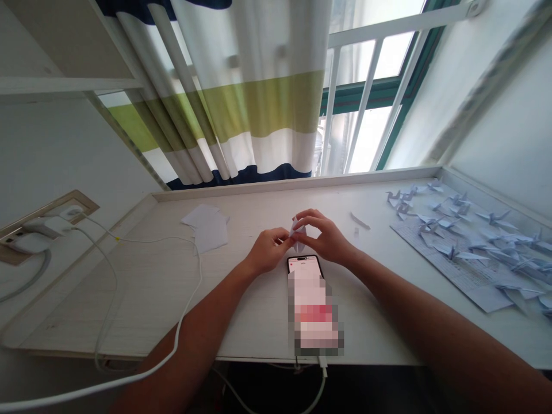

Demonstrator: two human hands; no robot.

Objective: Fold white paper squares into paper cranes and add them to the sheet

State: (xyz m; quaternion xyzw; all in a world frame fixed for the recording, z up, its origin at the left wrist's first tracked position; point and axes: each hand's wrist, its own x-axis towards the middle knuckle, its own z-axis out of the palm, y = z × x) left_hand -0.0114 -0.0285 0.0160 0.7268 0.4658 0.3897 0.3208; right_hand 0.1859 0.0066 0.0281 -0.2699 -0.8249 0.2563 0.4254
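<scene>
A small piece of folded white paper (298,246) is held between both hands above the middle of the desk. My left hand (269,250) pinches its left side between thumb and fingers. With thumb and forefinger, my right hand (323,234) grips its upper right part, the fingers curled over the top. Parts of the paper are hidden behind the fingers. Just below the hands lies a phone (305,282) with a lit screen, partly blurred out. To the left is a loose stack of white paper sheets (210,233).
Many folded paper cranes (457,224) cover the right side, some on a printed sheet (470,282). Paper scraps (359,221) lie right of my hands. A white cable (199,270) crosses the left side from a wall socket (47,224). A raised ledge (259,188) borders the desk's back.
</scene>
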